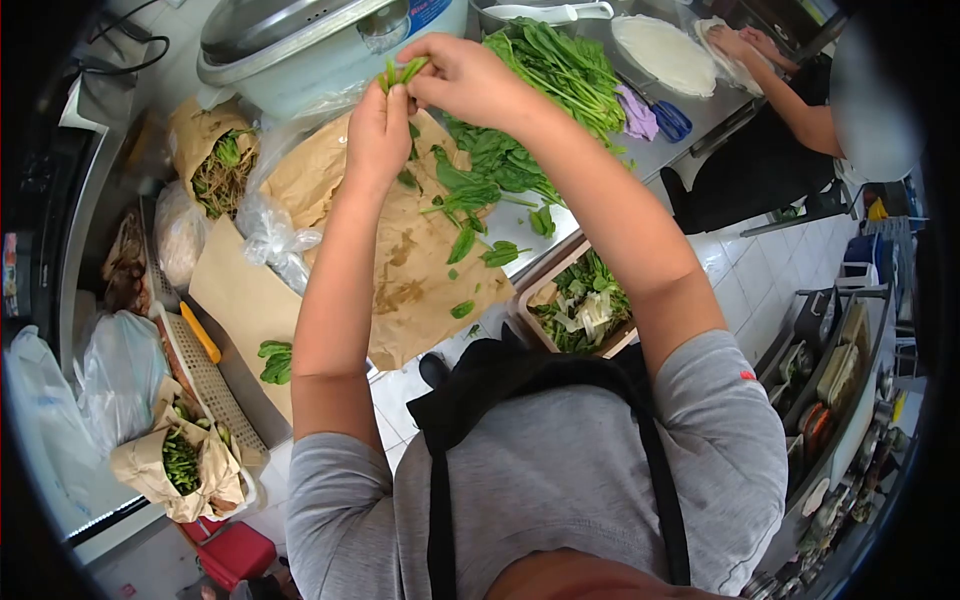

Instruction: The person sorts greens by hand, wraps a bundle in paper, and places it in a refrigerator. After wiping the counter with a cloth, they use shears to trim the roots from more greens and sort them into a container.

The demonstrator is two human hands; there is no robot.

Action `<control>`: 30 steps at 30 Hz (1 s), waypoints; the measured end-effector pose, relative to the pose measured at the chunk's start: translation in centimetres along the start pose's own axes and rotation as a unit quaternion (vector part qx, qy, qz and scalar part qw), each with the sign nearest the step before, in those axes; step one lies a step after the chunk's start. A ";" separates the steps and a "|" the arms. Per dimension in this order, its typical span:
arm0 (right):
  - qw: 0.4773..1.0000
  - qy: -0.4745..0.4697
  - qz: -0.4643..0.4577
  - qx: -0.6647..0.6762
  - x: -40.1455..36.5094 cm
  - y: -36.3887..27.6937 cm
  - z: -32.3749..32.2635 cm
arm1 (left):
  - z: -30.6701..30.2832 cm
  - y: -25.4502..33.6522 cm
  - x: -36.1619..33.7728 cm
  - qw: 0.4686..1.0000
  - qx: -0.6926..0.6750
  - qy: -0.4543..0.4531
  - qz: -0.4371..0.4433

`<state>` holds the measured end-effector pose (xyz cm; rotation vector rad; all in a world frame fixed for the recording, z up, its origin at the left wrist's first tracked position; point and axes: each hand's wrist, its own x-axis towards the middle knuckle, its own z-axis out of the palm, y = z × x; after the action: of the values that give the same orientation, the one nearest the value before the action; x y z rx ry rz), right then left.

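Both hands meet over the counter, pinching short green stems (pixel 402 72) of a leafy vegetable. My left hand (pixel 377 138) closes on their lower end, and my right hand (pixel 462 82) grips them from the right side. Below lies a spread of brown paper (pixel 425 290), wet in patches, with loose green leaves (pixel 463 243) scattered over it. To the right of my hands rests a big heap of leafy greens (pixel 560 80), with more greens (pixel 495 158) beneath my right forearm. Parts of some fingertips are hidden behind the stems.
A large lidded tub (pixel 300 50) stands behind my hands. On the floor, a bin (pixel 522 300) holds leaf scraps. Paper-wrapped greens (pixel 225 170), a yellow-handled knife (pixel 200 333) and a basket (pixel 200 370) are at left. At far right, another person's hands (pixel 735 45) press flat dough (pixel 665 55).
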<state>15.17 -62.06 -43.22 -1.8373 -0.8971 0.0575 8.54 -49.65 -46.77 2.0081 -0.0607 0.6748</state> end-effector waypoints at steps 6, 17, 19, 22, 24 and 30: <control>0.923 -0.141 0.169 -0.315 -10.2 6.6 -0.1 | -0.6 -1.3 -3.5 0.940 0.259 -0.203 -0.088; 0.912 -0.072 0.219 -0.338 -14.1 9.3 1.5 | -0.4 -5.0 -7.4 0.920 0.168 -0.262 -0.239; 0.942 -0.022 0.168 -0.290 -13.4 8.2 -0.1 | -1.6 -3.6 -6.7 0.940 0.148 -0.202 -0.231; 0.974 0.047 0.064 -0.211 -11.2 5.6 -2.4 | -3.5 -1.5 -5.7 0.941 0.259 -0.133 -0.175; 0.982 0.064 0.004 -0.176 -10.0 3.3 -3.3 | -4.5 0.8 -5.1 0.911 0.381 -0.117 -0.104; 0.998 0.020 0.024 0.063 -7.6 -0.5 1.5 | -3.0 3.8 -5.7 0.962 0.238 -0.124 -0.048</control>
<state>8.83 -65.31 -46.21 -1.7365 -0.8034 0.1041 1.22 -50.52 -45.40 2.5339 0.0554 0.3934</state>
